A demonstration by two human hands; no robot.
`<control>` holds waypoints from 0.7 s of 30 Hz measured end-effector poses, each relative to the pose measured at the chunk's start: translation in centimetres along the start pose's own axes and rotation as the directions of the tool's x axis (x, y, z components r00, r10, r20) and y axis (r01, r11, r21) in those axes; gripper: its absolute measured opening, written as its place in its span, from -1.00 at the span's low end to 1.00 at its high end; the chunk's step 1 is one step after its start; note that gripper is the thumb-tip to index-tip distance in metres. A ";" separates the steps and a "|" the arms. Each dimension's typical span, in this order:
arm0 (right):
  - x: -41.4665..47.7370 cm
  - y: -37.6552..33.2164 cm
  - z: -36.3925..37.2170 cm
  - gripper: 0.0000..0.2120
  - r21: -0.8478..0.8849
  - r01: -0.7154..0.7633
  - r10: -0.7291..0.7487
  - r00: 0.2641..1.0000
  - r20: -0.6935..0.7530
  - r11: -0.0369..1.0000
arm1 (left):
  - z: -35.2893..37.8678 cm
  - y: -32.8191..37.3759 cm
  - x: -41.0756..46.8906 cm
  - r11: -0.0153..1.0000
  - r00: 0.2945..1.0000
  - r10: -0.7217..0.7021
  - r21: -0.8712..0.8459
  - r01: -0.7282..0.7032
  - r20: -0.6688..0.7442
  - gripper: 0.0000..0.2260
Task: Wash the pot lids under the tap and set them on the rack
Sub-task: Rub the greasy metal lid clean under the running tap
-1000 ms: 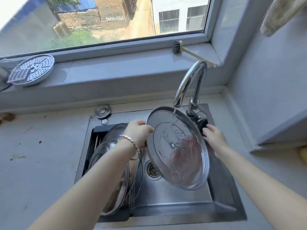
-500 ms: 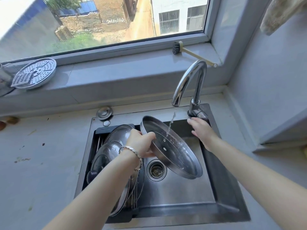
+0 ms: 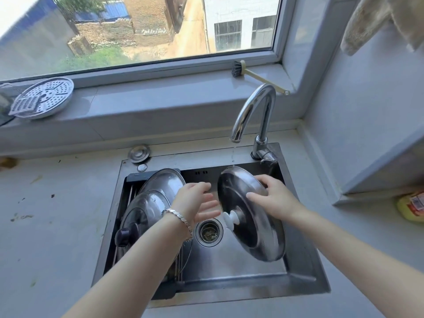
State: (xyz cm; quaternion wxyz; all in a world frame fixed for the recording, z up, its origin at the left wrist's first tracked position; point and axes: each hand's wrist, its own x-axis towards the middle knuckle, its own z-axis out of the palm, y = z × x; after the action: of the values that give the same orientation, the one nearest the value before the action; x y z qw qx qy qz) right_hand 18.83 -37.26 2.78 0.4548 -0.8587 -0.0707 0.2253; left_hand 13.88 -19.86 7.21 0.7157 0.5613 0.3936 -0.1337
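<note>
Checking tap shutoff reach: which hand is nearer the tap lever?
Right. The right hand holds the lid just below the tap lever; the left hand is farther off, left of the lid.

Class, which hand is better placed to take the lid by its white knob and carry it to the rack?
Probably the left. The left hand is open, its fingers beside the white knob, and the rack lies on its side of the sink. The right hand grips the rim of the lid.
</note>
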 end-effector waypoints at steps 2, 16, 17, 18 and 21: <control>0.0 1.1 -0.1 -0.84 0.209 -0.153 0.165 0.985 -0.041 0.966 | -1.1 -1.0 -0.2 0.998 1.000 0.014 0.062 -0.013 -0.015 -0.92; -4.2 1.2 0.3 -0.92 0.178 -0.075 0.114 0.968 -0.224 0.981 | -5.4 -4.8 -2.1 0.995 0.994 0.070 0.080 -0.063 -0.088 -0.83; -4.7 0.2 0.1 -0.89 0.087 -0.037 0.055 0.975 -0.216 0.996 | -5.8 -4.7 -2.3 0.994 0.992 0.085 0.079 -0.078 -0.095 -0.83; -5.3 -1.1 -0.2 -0.86 0.002 0.014 -0.014 0.981 -0.194 1.000 | -6.3 -4.7 -2.3 0.993 0.990 0.100 0.068 -0.093 -0.103 -0.82; -7.1 -6.4 -1.3 -0.81 -0.052 0.221 -0.225 0.972 -0.071 0.974 | -8.2 -4.2 -2.5 0.989 0.979 0.145 0.006 -0.146 -0.144 -0.84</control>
State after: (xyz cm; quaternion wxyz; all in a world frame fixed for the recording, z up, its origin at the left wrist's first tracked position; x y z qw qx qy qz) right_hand 13.65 -36.81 10.88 0.4608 -0.8630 -0.1542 0.1383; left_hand 6.23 -14.42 5.58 0.6944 0.5951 0.4025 -0.0392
